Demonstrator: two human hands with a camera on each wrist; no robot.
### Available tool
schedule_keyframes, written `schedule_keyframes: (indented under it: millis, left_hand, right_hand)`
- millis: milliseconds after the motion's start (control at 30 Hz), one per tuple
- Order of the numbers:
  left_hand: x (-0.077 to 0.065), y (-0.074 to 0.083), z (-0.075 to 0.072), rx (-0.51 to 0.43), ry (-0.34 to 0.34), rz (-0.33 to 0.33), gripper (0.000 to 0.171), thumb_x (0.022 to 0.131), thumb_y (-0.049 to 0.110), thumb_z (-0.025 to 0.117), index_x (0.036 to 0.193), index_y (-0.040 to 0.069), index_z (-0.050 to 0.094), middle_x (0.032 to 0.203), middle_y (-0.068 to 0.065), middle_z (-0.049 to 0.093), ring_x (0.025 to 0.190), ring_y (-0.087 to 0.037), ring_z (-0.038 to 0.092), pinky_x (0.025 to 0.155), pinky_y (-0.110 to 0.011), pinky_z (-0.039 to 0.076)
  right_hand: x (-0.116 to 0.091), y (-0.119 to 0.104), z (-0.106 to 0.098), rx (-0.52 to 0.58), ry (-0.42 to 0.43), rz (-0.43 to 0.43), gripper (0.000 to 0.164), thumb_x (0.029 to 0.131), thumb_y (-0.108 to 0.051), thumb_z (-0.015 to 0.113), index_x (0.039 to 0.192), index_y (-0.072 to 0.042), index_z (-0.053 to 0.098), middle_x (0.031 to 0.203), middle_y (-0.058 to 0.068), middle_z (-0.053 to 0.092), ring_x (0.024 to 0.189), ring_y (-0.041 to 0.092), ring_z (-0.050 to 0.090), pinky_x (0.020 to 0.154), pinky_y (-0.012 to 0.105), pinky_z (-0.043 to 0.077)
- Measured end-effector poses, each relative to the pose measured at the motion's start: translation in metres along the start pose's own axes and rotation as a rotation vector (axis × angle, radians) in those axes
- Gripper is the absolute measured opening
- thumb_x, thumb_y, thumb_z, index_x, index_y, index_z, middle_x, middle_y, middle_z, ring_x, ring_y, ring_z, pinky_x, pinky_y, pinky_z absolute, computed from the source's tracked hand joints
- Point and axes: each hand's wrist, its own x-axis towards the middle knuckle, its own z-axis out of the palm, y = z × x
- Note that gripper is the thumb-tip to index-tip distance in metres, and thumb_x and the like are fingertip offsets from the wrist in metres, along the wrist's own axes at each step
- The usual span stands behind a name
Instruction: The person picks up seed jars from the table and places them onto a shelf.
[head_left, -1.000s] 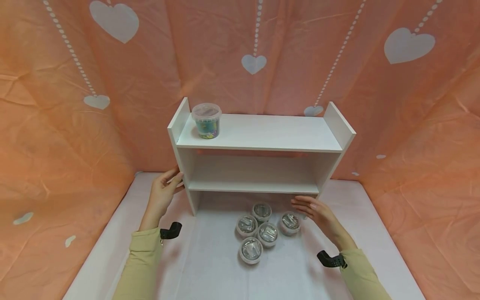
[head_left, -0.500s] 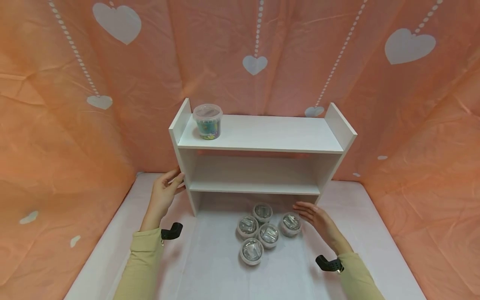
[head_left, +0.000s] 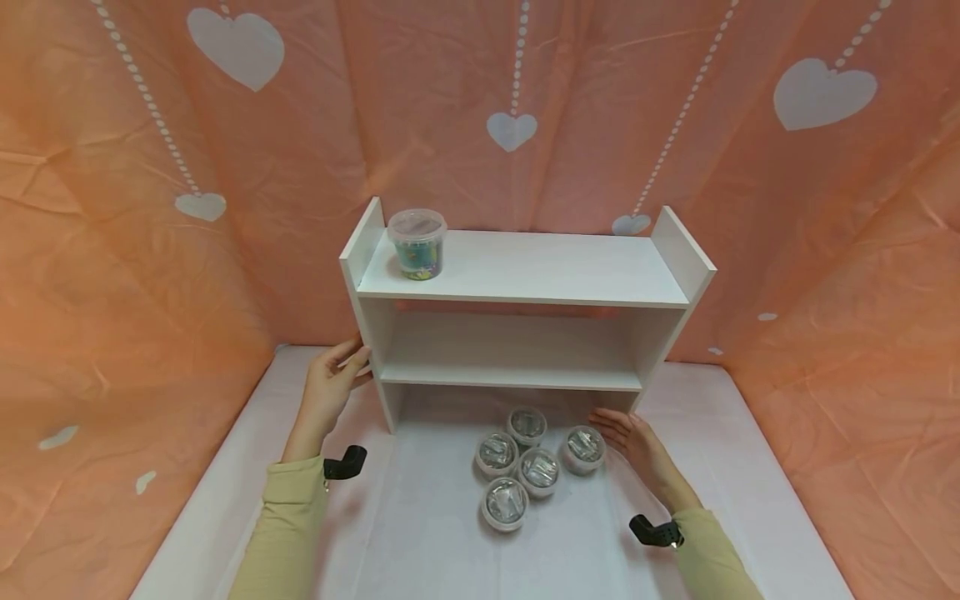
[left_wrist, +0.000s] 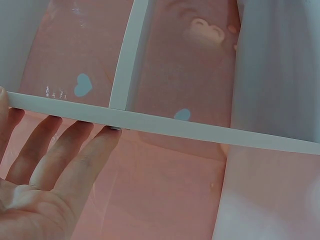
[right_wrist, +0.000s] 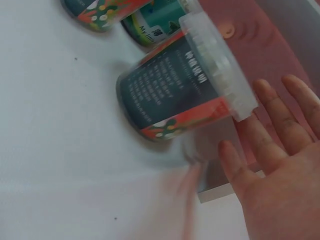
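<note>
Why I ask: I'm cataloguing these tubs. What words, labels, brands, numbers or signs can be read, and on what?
"My little": on the green tub, right wrist view; characters beside it too small.
"种植说明": on the dark front tub there; smaller lines unreadable.
Cut-off tub there: any print too blurred.
Shelf tub, head view: any print too small.

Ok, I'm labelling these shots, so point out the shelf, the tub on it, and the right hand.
Shelf [head_left: 513,350]: head view, lower board.
Tub [head_left: 419,253]: head view, side wall.
Right hand [right_wrist: 289,182]: right wrist view, palm.
</note>
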Motion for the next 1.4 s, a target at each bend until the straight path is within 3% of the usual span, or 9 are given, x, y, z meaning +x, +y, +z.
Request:
schedule_keyframes:
  millis: [167,400,533,633,733,800,867,1200,1400]
  left_hand:
    - [-0.001,0.001,0.000,-0.010,-0.005,-0.004,0.049,0.098,0.016,0.056,0.140,-0.005,0.043,0.141,-0.022,0.043,0.106,-0.010,0.060,0.090,-0.045,0.048]
    - [0.000,0.001,-0.001,-0.004,0.004,-0.006,0.050,0.097,0.017,0.057,0.140,-0.005,0.043,0.141,-0.021,0.043,0.117,-0.033,0.053,0.090,-0.047,0.048]
    - [0.000,0.001,0.000,-0.007,0.006,-0.001,0.049,0.098,0.016,0.057,0.140,-0.005,0.043,0.141,-0.021,0.043,0.118,-0.038,0.051,0.089,-0.046,0.049]
    - [0.000,0.001,0.000,-0.001,0.006,-0.006,0.050,0.098,0.017,0.056,0.140,-0.004,0.043,0.142,-0.020,0.043,0.117,-0.035,0.053,0.089,-0.044,0.049]
    - [0.000,0.001,-0.001,0.000,0.008,-0.013,0.050,0.098,0.018,0.057,0.140,-0.004,0.043,0.142,-0.020,0.043,0.116,-0.030,0.054,0.090,-0.043,0.050]
    - [0.000,0.001,-0.002,-0.006,0.002,-0.015,0.050,0.098,0.018,0.056,0.141,-0.004,0.042,0.142,-0.020,0.043,0.117,-0.032,0.053,0.091,-0.044,0.049]
    - [0.000,0.001,-0.002,-0.009,0.000,-0.014,0.050,0.098,0.018,0.056,0.141,-0.004,0.042,0.142,-0.019,0.043,0.118,-0.033,0.053,0.091,-0.044,0.049]
    - [-0.001,0.000,-0.001,-0.012,-0.002,-0.007,0.049,0.098,0.018,0.056,0.140,-0.004,0.043,0.141,-0.020,0.044,0.118,-0.037,0.051,0.090,-0.044,0.049]
    - [-0.001,0.000,-0.002,0.003,-0.001,-0.009,0.050,0.098,0.019,0.056,0.140,-0.004,0.043,0.141,-0.019,0.044,0.115,-0.027,0.056,0.090,-0.044,0.049]
  right_hand:
    - [0.000,0.009,-0.003,-0.024,-0.009,0.026,0.057,0.105,-0.022,0.000,0.143,0.015,0.021,0.145,0.031,0.031,0.134,0.027,0.037,0.106,0.024,0.032]
    - [0.003,0.020,-0.005,0.013,-0.032,0.061,0.055,0.105,-0.022,0.002,0.145,0.014,0.015,0.146,0.039,0.015,0.133,0.015,0.038,0.104,0.020,0.034]
    - [0.002,0.022,-0.006,0.027,-0.048,0.054,0.054,0.106,-0.022,0.003,0.146,0.013,0.012,0.146,0.039,0.011,0.133,0.011,0.038,0.104,0.021,0.034]
    - [0.003,0.024,-0.008,0.052,-0.086,0.011,0.053,0.105,-0.020,0.002,0.146,0.013,0.011,0.148,0.033,0.020,0.132,0.012,0.039,0.105,0.022,0.034]
    - [0.003,0.026,-0.009,0.087,-0.107,-0.007,0.051,0.105,-0.017,0.004,0.145,0.014,0.010,0.149,0.020,0.034,0.131,0.011,0.041,0.105,0.021,0.034]
    - [0.004,0.026,-0.008,0.103,-0.109,-0.011,0.050,0.105,-0.015,0.008,0.144,0.016,0.009,0.146,0.008,0.041,0.129,0.010,0.042,0.104,0.021,0.035]
    - [0.004,0.026,-0.005,0.097,-0.084,0.004,0.050,0.104,-0.013,0.014,0.143,0.017,0.008,0.144,0.004,0.044,0.128,0.009,0.043,0.104,0.020,0.035]
    - [0.002,0.026,0.001,0.051,-0.046,-0.025,0.046,0.101,0.001,0.035,0.141,0.018,0.020,0.143,0.017,0.043,0.127,0.011,0.045,0.101,0.020,0.039]
    - [0.003,0.028,0.003,-0.046,-0.031,-0.054,0.048,0.095,0.011,0.044,0.138,0.021,0.024,0.141,0.019,0.044,0.125,0.009,0.046,0.098,0.018,0.041]
